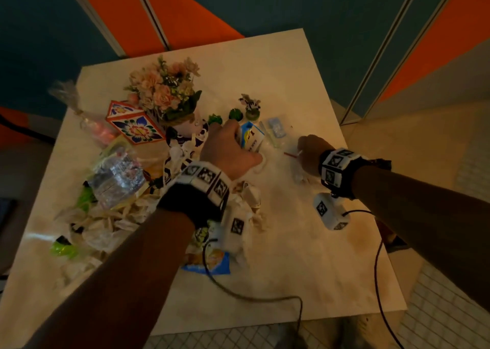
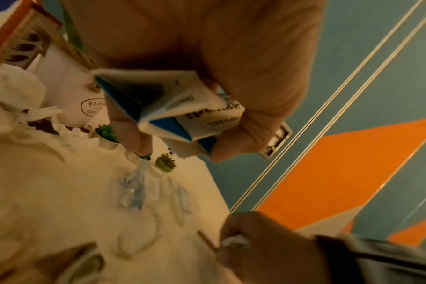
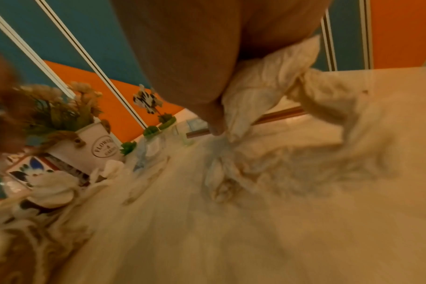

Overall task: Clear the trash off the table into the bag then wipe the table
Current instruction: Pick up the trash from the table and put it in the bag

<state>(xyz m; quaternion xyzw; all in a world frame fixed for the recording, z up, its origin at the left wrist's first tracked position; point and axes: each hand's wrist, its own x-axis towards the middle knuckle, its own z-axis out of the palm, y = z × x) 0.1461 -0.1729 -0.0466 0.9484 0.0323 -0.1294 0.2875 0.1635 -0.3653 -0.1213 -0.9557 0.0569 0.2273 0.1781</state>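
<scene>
The small blue-and-white carton (image 1: 251, 136) sits in the left hand (image 1: 228, 150), whose fingers (image 2: 234, 146) are wrapped round its sides and lift it off the tabletop (image 1: 305, 256), probably so it can go straight to the bag. The right hand (image 1: 311, 152) has its fingers (image 3: 215, 123) closed on a crumpled white tissue (image 3: 263, 92) together with a thin red-brown stick (image 1: 291, 155), apparently gathering two small scraps in one grab. Clear plastic wrappers (image 1: 275, 132) lie flat just beyond both hands, not yet picked up. To the left the white bag (image 1: 111, 224) slumps open, with a crushed plastic bottle (image 1: 116, 181) already on it. The flower pot (image 1: 169, 94) and small figurines (image 1: 249, 107) stand behind, likely decor to keep.
</scene>
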